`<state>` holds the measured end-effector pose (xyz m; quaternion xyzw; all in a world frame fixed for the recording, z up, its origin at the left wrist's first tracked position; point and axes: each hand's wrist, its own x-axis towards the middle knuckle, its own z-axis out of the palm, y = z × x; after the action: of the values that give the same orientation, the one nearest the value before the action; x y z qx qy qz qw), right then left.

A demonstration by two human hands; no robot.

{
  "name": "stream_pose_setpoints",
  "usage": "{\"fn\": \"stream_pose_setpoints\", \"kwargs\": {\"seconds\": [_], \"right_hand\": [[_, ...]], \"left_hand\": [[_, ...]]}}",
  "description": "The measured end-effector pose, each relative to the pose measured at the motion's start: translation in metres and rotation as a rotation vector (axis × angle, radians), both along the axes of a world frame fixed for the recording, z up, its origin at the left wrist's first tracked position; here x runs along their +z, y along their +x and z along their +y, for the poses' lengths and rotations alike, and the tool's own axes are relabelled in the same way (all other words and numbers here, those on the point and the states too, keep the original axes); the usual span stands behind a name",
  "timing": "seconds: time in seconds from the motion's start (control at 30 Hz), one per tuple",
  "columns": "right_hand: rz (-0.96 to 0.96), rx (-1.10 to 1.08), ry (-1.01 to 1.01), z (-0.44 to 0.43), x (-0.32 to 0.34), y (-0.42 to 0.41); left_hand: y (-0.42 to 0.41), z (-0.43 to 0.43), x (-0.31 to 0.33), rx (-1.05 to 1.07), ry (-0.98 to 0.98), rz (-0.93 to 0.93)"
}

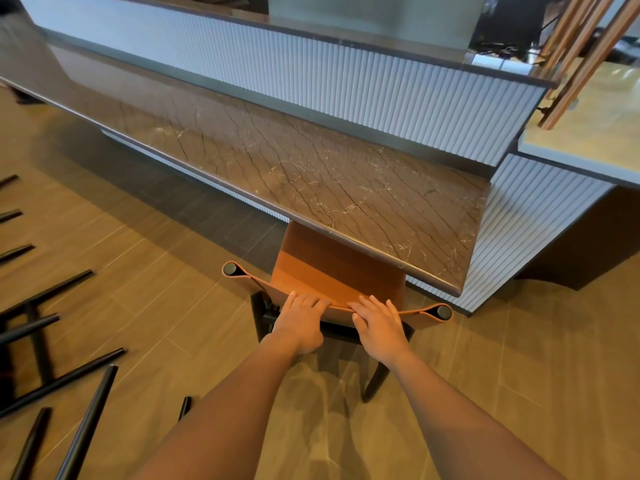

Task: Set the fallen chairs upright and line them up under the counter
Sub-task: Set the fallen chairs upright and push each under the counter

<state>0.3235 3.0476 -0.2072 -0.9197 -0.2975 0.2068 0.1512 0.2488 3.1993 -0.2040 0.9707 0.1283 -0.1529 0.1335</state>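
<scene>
An upright chair [322,268] with an orange-brown leather seat and black legs stands below me, its seat partly under the brown marble counter [311,181]. My left hand [300,318] and my right hand [377,322] both grip the top edge of its leather backrest, fingers curled over the rim, side by side near the middle. At the far left, black legs of fallen chairs [52,344] lie on the floor, their seats out of view.
The counter runs from upper left to lower right, ending at a white ribbed panel [526,216]. A higher ledge with ribbed facing [311,71] rises behind it. Wooden slats [581,46] stand at the top right. Tan wood-look floor tiles surround the chair.
</scene>
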Motion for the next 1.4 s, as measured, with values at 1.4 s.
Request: {"fn": "stream_pose_setpoints", "kwargs": {"seconds": [1.4], "right_hand": [[1.089,-1.565,1.148,0.002,-0.008,0.053]], "left_hand": [[0.030,0.104,-0.008,1.481,-1.696,-0.219]]}}
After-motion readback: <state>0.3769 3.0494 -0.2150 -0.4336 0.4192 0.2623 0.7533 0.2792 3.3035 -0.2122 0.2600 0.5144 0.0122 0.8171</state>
